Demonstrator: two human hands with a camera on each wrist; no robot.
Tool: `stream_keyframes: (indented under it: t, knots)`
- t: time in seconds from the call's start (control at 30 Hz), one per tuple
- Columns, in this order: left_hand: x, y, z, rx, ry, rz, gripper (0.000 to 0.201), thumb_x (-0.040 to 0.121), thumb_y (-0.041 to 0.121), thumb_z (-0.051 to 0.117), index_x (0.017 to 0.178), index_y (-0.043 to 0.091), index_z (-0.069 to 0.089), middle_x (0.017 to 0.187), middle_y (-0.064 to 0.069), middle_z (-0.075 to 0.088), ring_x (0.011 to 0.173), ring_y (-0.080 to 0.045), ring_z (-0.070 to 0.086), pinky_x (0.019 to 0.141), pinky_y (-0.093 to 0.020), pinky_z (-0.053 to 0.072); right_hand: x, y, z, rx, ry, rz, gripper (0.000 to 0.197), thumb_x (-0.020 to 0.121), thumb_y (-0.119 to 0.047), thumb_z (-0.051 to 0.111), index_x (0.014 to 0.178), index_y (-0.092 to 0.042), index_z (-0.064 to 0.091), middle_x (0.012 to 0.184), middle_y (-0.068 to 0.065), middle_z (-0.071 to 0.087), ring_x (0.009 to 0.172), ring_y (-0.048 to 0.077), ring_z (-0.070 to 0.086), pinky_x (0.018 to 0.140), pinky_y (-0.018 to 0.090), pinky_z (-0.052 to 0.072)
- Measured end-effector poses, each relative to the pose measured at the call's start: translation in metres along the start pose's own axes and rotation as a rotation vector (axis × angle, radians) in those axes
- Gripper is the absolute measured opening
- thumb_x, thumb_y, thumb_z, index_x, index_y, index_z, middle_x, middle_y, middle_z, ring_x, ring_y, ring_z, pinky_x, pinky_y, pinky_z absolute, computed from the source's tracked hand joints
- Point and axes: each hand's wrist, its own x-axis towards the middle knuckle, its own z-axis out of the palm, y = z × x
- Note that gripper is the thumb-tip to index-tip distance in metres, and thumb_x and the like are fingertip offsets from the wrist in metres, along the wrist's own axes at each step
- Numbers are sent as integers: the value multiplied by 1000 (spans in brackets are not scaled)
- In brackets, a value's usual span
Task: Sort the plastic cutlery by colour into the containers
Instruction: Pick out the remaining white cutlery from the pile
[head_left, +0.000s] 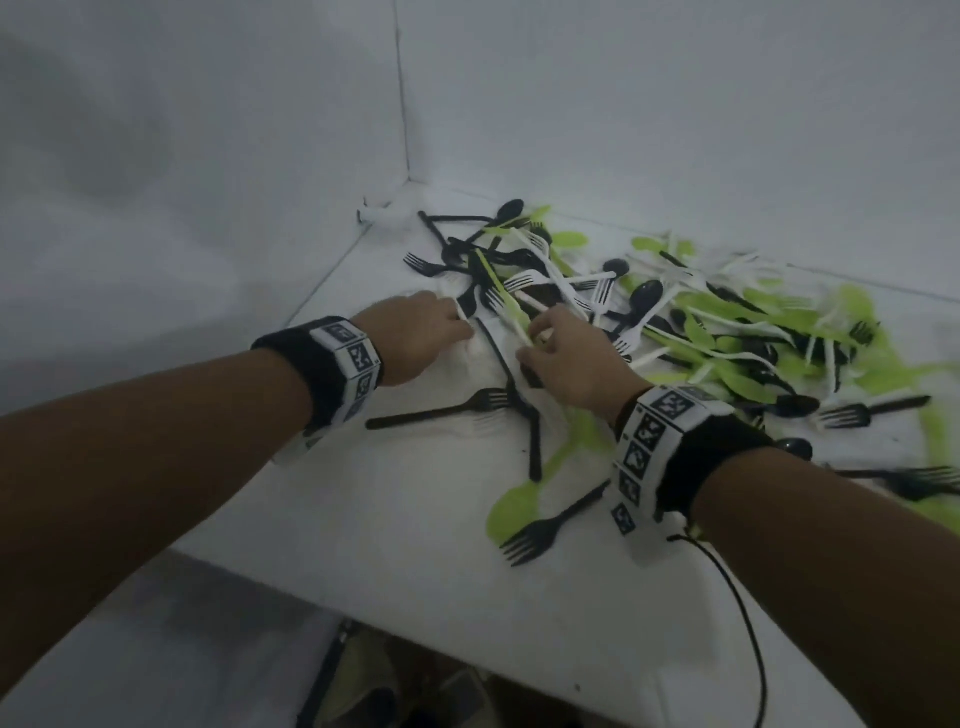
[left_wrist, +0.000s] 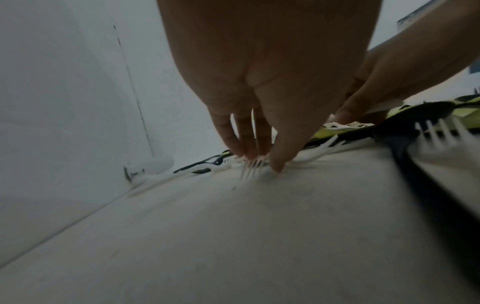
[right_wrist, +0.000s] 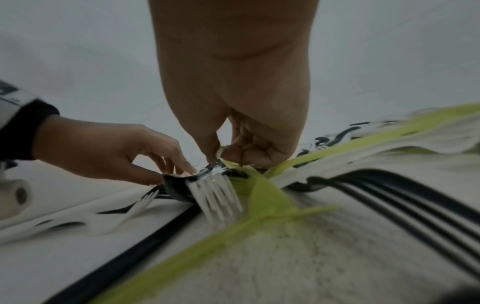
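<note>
A heap of black, white and lime-green plastic cutlery (head_left: 675, 322) lies in the corner of a white table (head_left: 405, 519). My left hand (head_left: 453, 325) reaches down at the heap's near-left edge, its fingertips and thumb pinching a white fork (left_wrist: 251, 169) against the tabletop. Just right of it, my right hand (head_left: 535, 340) has curled fingers gripping another white fork (right_wrist: 215, 197), tines pointing toward the wrist. A green knife (head_left: 501, 296) lies between the two hands. No containers are in view.
White walls close the table on the left and behind, meeting at a corner (head_left: 402, 182). Loose black forks (head_left: 441, 413) (head_left: 540, 530) and a green spoon (head_left: 519, 509) lie near the front. The table's front edge (head_left: 363, 597) runs below my forearms.
</note>
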Motion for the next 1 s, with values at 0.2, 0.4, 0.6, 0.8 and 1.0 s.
stream_keyframes:
  t: [0.2,0.4,0.6,0.8,1.0]
  knots:
    - [14,-19,-1,29,236,280,13,83,4,74,92,4,65,92,-16,58,82,-35,58,62,-42,52,-5,-2,-3,22,149,109,16,101,-28,48,105,-13,51,87,0,58,79,22,54,66,36,40]
    - [-2,-9,-22,-368,398,101,12,107,21,43,96,17,40,80,1,48,68,-20,44,63,-36,39,-1,-5,-5,94,219,98,17,102,-27,42,88,-16,42,81,2,56,71,21,49,63,36,38]
    - [-35,-7,-31,-551,210,-141,31,94,39,62,83,14,48,66,-3,57,60,-19,53,55,-28,37,14,-28,6,-124,34,-181,9,97,-32,61,90,-27,63,82,-8,61,76,12,57,66,29,40]
    - [-63,17,-11,-466,-43,71,30,86,48,76,79,23,59,75,9,53,67,0,46,62,-18,33,33,-38,14,-393,-94,-100,27,89,-48,72,86,-23,64,83,-6,61,78,14,57,58,27,36]
    - [-64,33,9,-301,-66,104,15,98,32,62,102,20,53,96,8,42,85,-15,48,70,-25,28,31,-20,-1,-427,-150,-45,46,86,-67,67,85,-21,65,85,-3,66,82,16,62,75,35,53]
